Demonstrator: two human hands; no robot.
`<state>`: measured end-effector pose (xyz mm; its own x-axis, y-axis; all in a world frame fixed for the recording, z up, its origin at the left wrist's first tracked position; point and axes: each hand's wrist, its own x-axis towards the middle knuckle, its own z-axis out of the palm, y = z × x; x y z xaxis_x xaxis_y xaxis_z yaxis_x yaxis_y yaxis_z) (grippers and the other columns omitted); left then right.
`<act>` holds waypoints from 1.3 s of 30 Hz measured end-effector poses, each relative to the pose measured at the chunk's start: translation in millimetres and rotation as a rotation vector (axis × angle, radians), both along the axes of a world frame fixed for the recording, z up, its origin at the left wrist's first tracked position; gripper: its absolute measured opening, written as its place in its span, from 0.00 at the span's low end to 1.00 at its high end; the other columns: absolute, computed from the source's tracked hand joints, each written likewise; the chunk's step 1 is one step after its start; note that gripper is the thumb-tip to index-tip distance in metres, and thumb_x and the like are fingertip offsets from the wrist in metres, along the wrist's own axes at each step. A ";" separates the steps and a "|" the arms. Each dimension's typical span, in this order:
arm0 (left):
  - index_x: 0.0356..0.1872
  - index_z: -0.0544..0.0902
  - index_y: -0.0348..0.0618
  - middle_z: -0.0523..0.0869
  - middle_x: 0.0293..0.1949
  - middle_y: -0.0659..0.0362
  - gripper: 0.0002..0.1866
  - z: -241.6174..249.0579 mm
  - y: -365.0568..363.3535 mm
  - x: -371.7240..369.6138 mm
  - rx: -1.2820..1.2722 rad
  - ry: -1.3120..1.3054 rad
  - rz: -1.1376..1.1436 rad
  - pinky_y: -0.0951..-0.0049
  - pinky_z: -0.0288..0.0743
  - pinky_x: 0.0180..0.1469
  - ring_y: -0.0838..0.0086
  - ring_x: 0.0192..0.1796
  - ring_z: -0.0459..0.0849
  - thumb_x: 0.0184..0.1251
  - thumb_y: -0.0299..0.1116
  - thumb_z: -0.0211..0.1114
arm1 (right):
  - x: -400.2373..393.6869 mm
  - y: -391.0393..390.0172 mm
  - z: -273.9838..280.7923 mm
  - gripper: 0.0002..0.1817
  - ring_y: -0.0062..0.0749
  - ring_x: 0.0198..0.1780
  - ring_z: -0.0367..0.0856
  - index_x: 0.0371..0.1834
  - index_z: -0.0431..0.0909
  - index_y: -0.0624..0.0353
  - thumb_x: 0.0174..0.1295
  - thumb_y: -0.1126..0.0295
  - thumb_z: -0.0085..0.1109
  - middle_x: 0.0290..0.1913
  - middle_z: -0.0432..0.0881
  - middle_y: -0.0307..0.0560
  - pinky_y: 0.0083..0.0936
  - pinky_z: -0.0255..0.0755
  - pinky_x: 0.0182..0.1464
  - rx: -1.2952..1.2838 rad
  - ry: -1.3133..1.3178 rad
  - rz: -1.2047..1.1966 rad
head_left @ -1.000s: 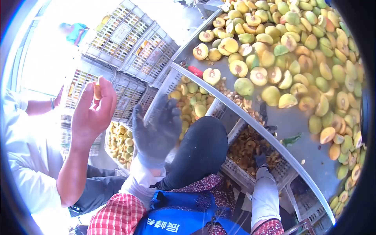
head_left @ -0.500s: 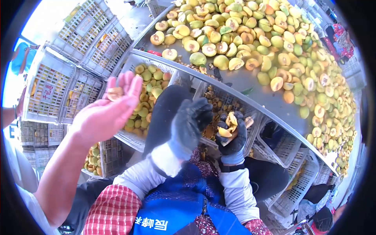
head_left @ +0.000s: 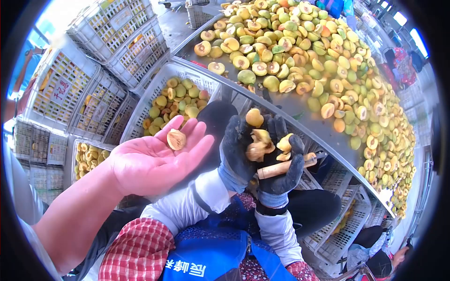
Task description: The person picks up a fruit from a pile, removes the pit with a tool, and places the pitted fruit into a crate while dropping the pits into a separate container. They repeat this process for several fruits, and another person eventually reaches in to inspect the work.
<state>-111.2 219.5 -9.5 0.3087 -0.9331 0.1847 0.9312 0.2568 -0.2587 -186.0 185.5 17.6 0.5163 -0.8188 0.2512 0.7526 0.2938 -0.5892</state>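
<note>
My left hand [head_left: 236, 151], in a dark glove with a blue cuff, has curled fingers against the right hand. Its fingers are on torn fruit pieces [head_left: 260, 145], and a small yellow fruit half [head_left: 254, 117] is at the fingertips. My right hand [head_left: 291, 175], gloved too, is palm up and grips a wooden-handled tool [head_left: 276, 170] with a short metal end. Another fruit piece [head_left: 284, 143] lies on its fingers. Close on the left, another person's bare hand [head_left: 150, 161] is open, palm up, with a pale fruit piece [head_left: 176, 139] on the fingers.
A metal-edged table [head_left: 300, 105] bears a large heap of halved yellow-green stone fruit [head_left: 323, 61]. Beneath its edge stands a white crate [head_left: 136, 124] of fruit. Stacked crates [head_left: 61, 89] rise at left; more crates [head_left: 349, 220] stand at lower right.
The other person's hand has moved right, nearer my gloves, and lies flatter. My left hand has come to the fruit pieces at my right hand. The wooden handle now shows clearly.
</note>
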 end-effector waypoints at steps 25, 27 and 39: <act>0.56 0.71 0.37 0.81 0.43 0.54 0.17 59.7 141.9 66.4 0.507 0.080 0.574 0.76 0.78 0.42 0.69 0.45 0.81 0.70 0.31 0.50 | 47.3 6.5 11.4 0.24 0.46 0.67 0.59 0.69 0.53 0.57 0.74 0.60 0.33 0.69 0.57 0.52 0.48 0.55 0.69 -0.151 -0.432 0.266; 0.56 0.71 0.37 0.81 0.44 0.54 0.17 62.2 145.9 68.3 0.504 0.076 0.555 0.76 0.78 0.43 0.68 0.45 0.82 0.70 0.31 0.49 | 47.0 8.5 12.0 0.24 0.46 0.67 0.59 0.69 0.54 0.57 0.74 0.59 0.33 0.69 0.57 0.52 0.48 0.54 0.69 -0.145 -0.420 0.257; 0.58 0.70 0.36 0.81 0.47 0.53 0.18 126.2 105.0 75.8 0.417 0.952 -0.433 0.77 0.78 0.48 0.68 0.47 0.82 0.72 0.30 0.44 | 44.7 15.2 5.6 0.26 0.45 0.68 0.59 0.69 0.55 0.56 0.72 0.55 0.35 0.68 0.59 0.52 0.48 0.53 0.69 -0.069 -0.334 0.217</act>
